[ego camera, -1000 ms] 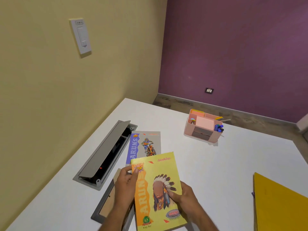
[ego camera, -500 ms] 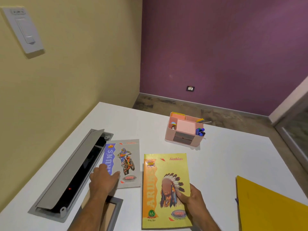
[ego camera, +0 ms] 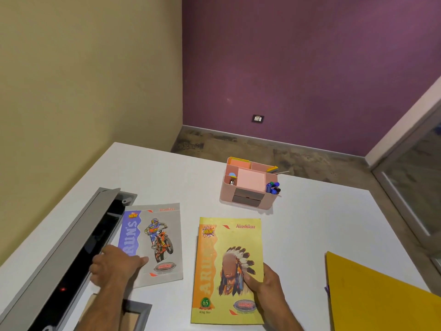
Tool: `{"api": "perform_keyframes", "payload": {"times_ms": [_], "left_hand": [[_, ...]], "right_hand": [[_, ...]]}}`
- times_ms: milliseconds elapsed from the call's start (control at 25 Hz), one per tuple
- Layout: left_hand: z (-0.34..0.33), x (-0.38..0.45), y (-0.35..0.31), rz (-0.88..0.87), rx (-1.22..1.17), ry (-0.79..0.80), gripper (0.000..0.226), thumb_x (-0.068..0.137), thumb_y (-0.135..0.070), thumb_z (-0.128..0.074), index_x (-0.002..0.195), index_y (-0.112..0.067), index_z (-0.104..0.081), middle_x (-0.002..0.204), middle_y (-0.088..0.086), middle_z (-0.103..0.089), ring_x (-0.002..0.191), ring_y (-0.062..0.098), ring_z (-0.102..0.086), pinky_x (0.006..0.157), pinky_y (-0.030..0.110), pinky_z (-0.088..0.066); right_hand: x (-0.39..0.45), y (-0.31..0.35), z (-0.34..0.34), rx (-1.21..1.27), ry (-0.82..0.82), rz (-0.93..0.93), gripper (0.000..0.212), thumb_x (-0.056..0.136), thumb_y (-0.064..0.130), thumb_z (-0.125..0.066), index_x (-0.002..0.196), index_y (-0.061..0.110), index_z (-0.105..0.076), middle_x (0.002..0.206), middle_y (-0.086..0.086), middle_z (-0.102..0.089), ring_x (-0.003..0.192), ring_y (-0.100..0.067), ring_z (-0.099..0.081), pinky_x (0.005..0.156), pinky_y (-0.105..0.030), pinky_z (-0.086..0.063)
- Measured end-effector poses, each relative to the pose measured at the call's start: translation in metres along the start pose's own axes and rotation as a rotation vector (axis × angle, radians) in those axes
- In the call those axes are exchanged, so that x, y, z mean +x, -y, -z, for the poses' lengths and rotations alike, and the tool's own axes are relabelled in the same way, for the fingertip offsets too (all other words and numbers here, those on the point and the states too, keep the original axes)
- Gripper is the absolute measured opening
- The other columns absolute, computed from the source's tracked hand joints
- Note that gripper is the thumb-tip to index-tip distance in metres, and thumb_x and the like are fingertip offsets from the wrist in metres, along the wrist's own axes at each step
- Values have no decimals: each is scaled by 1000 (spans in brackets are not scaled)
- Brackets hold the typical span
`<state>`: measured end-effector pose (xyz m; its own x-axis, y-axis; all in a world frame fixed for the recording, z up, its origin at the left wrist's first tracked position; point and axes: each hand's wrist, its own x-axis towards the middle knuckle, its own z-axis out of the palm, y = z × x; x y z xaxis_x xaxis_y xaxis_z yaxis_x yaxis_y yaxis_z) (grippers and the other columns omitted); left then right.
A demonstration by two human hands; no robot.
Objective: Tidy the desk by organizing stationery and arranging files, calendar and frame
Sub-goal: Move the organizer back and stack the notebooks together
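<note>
**deskguy:** where are the notebooks sitting?

**tidyfan:** yellow notebook [ego camera: 226, 271] lies flat near the desk's [ego camera: 310, 223] front edge. The right hand [ego camera: 265, 286] pinches its right edge, thumb on the cover. The grey notebook [ego camera: 157, 237] lies just left of it, apart, beside the open cable tray [ego camera: 78, 244].

**deskguy:** left hand?

**tidyfan:** left hand [ego camera: 112, 267] rests on the grey one's lower-left corner, fingers fairly straight, gripping nothing. Pink organizer [ego camera: 248, 185] sits toward the far edge.
</note>
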<state>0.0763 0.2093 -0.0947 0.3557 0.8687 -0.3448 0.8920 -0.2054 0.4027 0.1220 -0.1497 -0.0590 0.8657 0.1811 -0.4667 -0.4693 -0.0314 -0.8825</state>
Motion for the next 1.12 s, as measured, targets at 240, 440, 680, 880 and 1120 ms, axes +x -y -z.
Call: {"api": "perform_keyframes", "payload": {"times_ms": [240,440,680,880,1120], "left_hand": [[6,-18,-13,-244,-239,-3,55,72,-23,-84,99,-17,-37,93,12,-55,73,32,-59,67,44,-54],[25,-44,-30,-436,-386,-23,48,82,-22,-77,97,-32,-32,89,1,-59,75,28,-63,68,46,-58],[44,-72,-40,-498,-558,151,49,81,-17,-77,94,-46,-40,90,-10,-63,75,21,-68,63,44,-60],[31,-101,-37,-492,-690,455,50,74,-7,-81,98,-42,-54,89,0,-72,76,24,-71,65,43,-61],[-11,-130,-23,-370,-811,596,50,78,-5,-79,111,-29,-52,108,9,-66,94,30,-69,73,48,-61]], "right_hand": [[1,-5,7,21,-96,15,28,85,0,-68,111,13,-68,100,-15,-75,92,-39,-71,84,-63,-53],[-3,-6,13,69,-160,50,28,86,-4,-65,110,10,-67,98,-16,-75,89,-38,-71,76,-53,-58],[-5,1,23,89,-226,44,28,86,-1,-66,111,11,-65,97,-15,-75,83,-38,-72,71,-54,-59],[-8,19,15,85,-138,51,27,88,0,-64,114,8,-64,98,-15,-75,85,-37,-72,72,-51,-59],[-18,27,-13,228,86,-32,28,96,4,-51,121,12,-61,112,-21,-70,100,-44,-67,89,-62,-51]]}}
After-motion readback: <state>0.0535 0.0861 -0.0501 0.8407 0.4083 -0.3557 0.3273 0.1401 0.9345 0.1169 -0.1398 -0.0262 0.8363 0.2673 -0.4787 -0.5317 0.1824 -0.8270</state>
